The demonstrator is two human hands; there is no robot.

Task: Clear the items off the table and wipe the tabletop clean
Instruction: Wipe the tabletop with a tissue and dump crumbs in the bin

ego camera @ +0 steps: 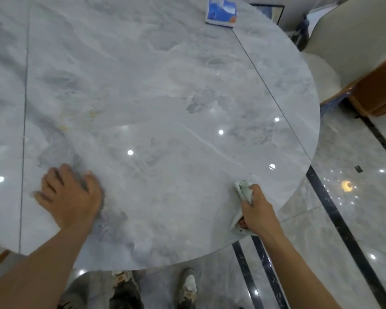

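grey marble table (165,85); blue-white packet (221,13) at far edge; yellowish crumbs (91,112) mid-left.

On the round grey marble counter (165,85), a blue-and-white paper packet (221,13) lay at the far edge; the left grip (70,197) rested near-left, the crumpled white cloth (244,190) near-right.

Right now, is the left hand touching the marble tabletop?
Touching. The head view shows the left hand lying flat on the marble tabletop, fingers spread, with no gap visible under the palm.
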